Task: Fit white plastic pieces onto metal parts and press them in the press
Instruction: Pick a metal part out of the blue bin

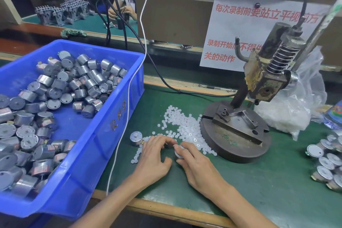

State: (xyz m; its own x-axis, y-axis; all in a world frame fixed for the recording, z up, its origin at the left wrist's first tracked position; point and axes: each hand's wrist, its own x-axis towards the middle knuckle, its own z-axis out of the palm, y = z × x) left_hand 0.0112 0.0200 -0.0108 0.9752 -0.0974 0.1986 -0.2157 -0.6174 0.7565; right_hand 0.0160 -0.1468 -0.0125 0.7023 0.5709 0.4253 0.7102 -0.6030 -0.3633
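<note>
My right hand (196,164) grips a small round metal motor (178,152) on the green mat, fingers curled round its side. My left hand (154,155) rests just left of it, fingertips bent down among the white plastic pieces (183,126); whether it pinches one is hidden. Those pieces lie scattered between my hands and the press. Another metal motor (136,138) stands upright left of my left hand. The hand press (238,131) stands to the right, its round base plate bare under the raised ram (266,89).
A blue bin (96,135) full of metal motors fills the left side. More motors (327,161) are stacked at the far right edge. A clear bag of white pieces (288,116) sits behind the press. A white cable (127,102) and black cables cross the bench.
</note>
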